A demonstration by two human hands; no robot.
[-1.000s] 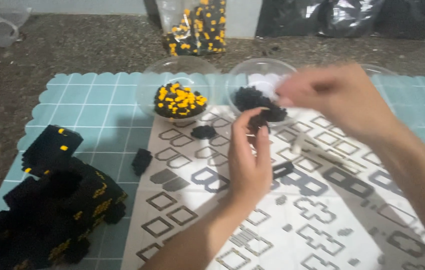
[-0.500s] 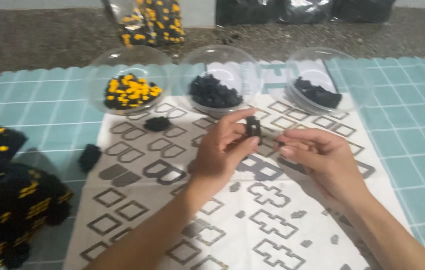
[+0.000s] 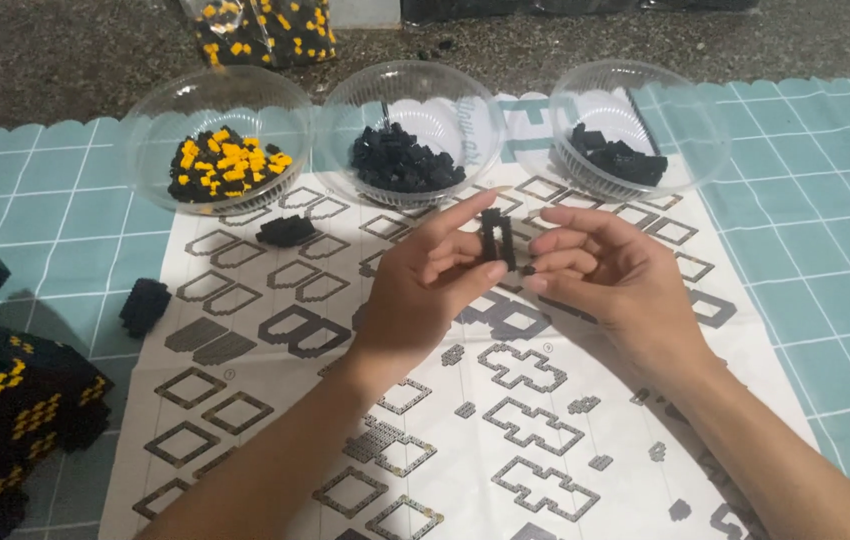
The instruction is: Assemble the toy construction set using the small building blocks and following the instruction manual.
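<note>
While your left hand [image 3: 425, 285] pinches the small black brick piece [image 3: 496, 238] above the printed sheet [image 3: 275, 400], your right hand [image 3: 610, 275], fingers curled, holds a smaller bit; a slack pinch could drop either among the 3 bowls [image 3: 220, 100].

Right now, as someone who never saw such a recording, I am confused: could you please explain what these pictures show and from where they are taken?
There is no machine: a person wears a camera on the head, looking down at their own bare hands. The left hand and the right hand together pinch a small black brick piece above a printed instruction sheet, which lies on a teal grid mat. Behind stand three clear bowls: one with black and yellow bricks, two with black bricks. At the left edge sits a partly built black and yellow model.
</note>
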